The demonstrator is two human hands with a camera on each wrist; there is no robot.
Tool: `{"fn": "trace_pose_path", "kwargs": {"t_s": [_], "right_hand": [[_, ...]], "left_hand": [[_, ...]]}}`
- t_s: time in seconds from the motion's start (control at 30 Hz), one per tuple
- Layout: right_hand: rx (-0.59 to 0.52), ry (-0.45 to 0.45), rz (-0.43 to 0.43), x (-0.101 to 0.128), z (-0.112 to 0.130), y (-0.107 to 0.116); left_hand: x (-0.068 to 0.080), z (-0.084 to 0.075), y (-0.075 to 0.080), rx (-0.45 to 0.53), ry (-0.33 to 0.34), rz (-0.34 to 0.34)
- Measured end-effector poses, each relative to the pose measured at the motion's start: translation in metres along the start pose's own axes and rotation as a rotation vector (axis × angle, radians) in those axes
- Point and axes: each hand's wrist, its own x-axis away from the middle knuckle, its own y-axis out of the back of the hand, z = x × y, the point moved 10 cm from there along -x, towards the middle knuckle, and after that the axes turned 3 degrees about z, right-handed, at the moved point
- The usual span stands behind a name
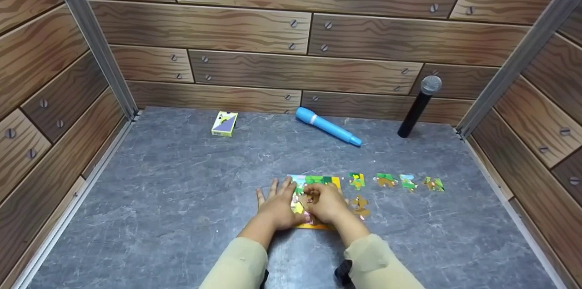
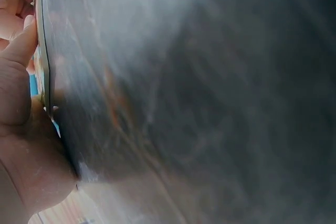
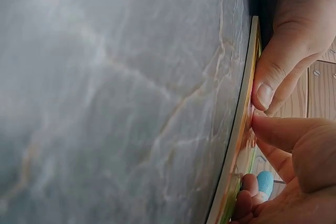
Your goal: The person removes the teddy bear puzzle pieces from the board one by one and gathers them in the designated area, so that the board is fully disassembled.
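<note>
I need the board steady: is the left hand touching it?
Touching. The right wrist view shows the thumb of the left hand resting against the board, tip on its upper face.

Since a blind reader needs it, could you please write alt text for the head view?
A person's left hand and right hand touch a colourful puzzle board, with loose pieces to its right. Farther back on the grey tabletop are a small box, a blue wand-shaped object and a black microphone.

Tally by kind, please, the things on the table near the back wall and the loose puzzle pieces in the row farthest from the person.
Black microphone: 1
Blue microphone-shaped object: 1
Small yellow-and-purple box: 1
Loose puzzle pieces: 4
Total: 7
</note>
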Motion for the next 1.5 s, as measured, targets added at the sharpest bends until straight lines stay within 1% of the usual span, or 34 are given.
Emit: {"fn": "trace_pose_path", "kwargs": {"t_s": [0.2, 0.3, 0.53, 0.63, 0.73, 0.87, 0.97, 1.17, 1.27, 1.37, 1.5], "right_hand": [[-0.008, 0.000, -0.038, 0.003, 0.001, 0.001], [-0.022, 0.022, -0.066, 0.005, 0.003, 0.002], [-0.111, 0.126, -0.117, 0.009, 0.009, 0.002], [-0.119, 0.130, -0.127, 0.010, 0.010, 0.003], [-0.149, 0.138, -0.138, 0.010, 0.009, 0.004], [-0.223, 0.161, -0.133, 0.011, 0.009, 0.004], [-0.249, 0.163, -0.117, 0.010, 0.009, 0.002], [-0.256, 0.158, -0.074, 0.008, 0.007, -0.002], [-0.245, 0.169, -0.070, 0.007, 0.006, -0.002], [-0.257, 0.175, -0.074, 0.007, 0.002, 0.004], [-0.275, 0.176, -0.105, 0.009, -0.005, 0.020]], "left_hand": [[0.000, -0.001, 0.003, -0.002, -0.002, -0.012], [0.000, -0.001, 0.003, -0.011, -0.001, -0.020], [-0.002, 0.003, 0.002, -0.007, 0.007, -0.042], [-0.003, 0.004, 0.000, -0.004, 0.016, -0.039], [-0.001, 0.002, 0.002, -0.002, 0.016, -0.040], [0.000, 0.000, 0.003, -0.001, 0.006, -0.046], [0.000, 0.000, 0.003, -0.001, 0.001, -0.046], [-0.001, 0.001, 0.002, -0.012, 0.000, -0.045], [-0.001, 0.001, 0.002, -0.014, 0.000, -0.046], [-0.001, 0.002, 0.001, -0.011, -0.001, -0.047], [0.000, 0.002, 0.002, -0.016, -0.002, -0.046]]}}
